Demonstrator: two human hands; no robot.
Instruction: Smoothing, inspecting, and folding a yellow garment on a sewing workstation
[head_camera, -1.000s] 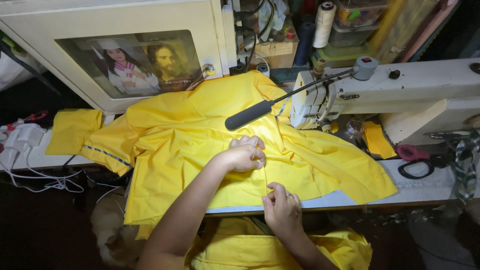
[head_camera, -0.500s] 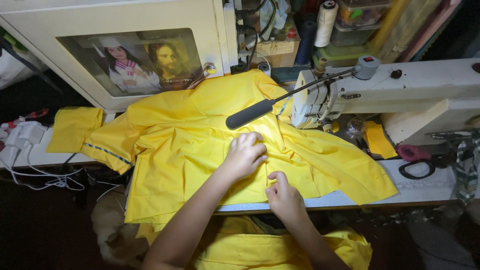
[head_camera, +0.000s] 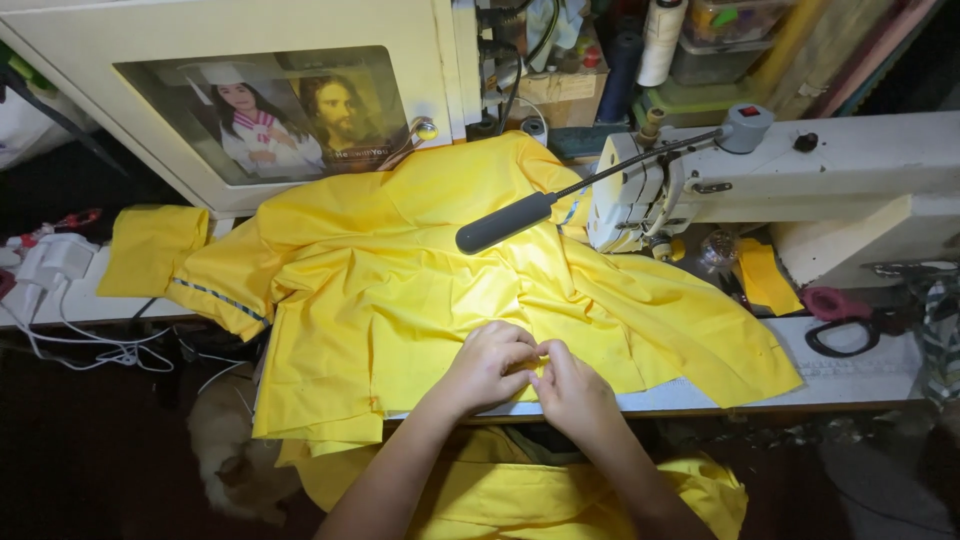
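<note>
The left hand (head_camera: 490, 365) and right hand (head_camera: 572, 390) meet at the near edge of the surface (head_camera: 850, 385), fingers pinched together on a fold of the yellow garment (head_camera: 400, 280), spread left of the white sewing machine (head_camera: 800, 175).

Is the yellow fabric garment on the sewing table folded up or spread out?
Spread out: the yellow fabric garment lies rumpled across the table, hanging over its front edge.

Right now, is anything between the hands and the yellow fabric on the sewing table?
Nothing visible. The left hand and right hand rest directly on the yellow fabric, fingertips meeting at a fold. The black lamp sits farther back, above the cloth.
</note>
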